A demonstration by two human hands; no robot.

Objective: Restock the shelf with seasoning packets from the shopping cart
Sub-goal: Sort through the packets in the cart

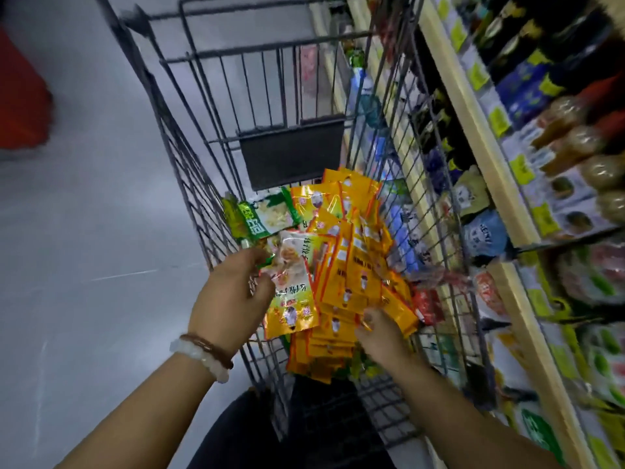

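A grey wire shopping cart [189, 184] stands in front of me. Inside it lies a heap of orange-yellow seasoning packets [358, 252], with green packets [260, 218] at its left. My left hand [230, 299], with bracelets on the wrist, grips the left edge of a pale yellow-green packet [291, 286] lying on the pile. My right hand [378, 333] holds the near end of a fanned bunch of orange packets. The shelf [473, 116] runs along the right side of the cart.
The shelf's wooden rails [527, 319] carry yellow price tags, with bottles, jars and bagged goods behind them. A folded black child-seat flap [291, 154] sits at the cart's far end. Grey floor [84, 248] lies on the left, with a red object [23, 93] at the far left.
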